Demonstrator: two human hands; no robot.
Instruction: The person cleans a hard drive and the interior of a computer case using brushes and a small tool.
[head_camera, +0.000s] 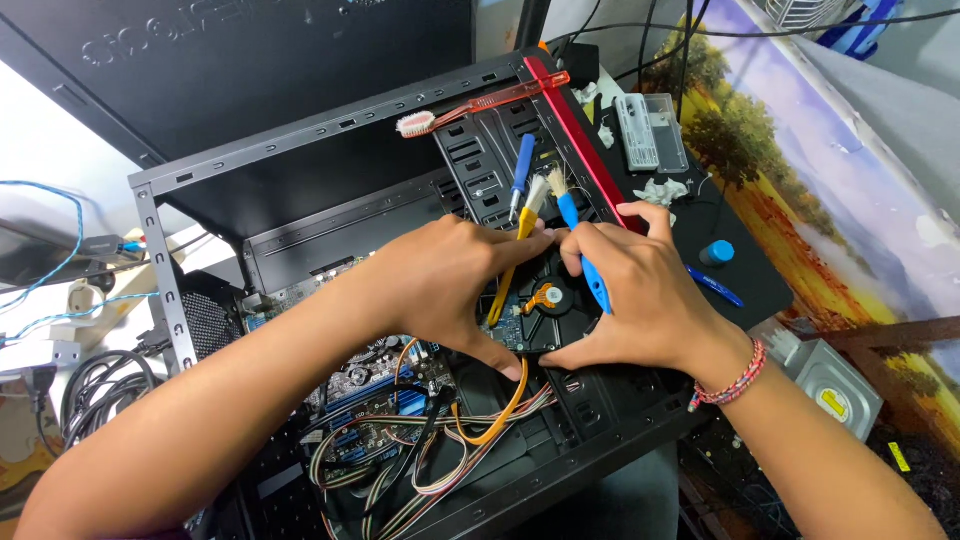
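Observation:
An open black computer case (300, 140) lies on its side, its motherboard (375, 385) and ribbon cables showing. My left hand (440, 290) and my right hand (640, 295) both clasp a hard drive (545, 310), circuit side up, over the drive bay. A blue-handled brush (580, 245) and a yellow-handled brush (520, 235) lie between my fingers, on the drive. An orange data cable (500, 415) curves down from the drive.
A blue screwdriver (522, 170) rests on the drive cage, a red toothbrush (480, 105) on the case frame. On the black mat to the right lie a clear plastic box (650, 130), a blue cap (716, 252), a blue pen (715, 285) and an optical drive (835, 385).

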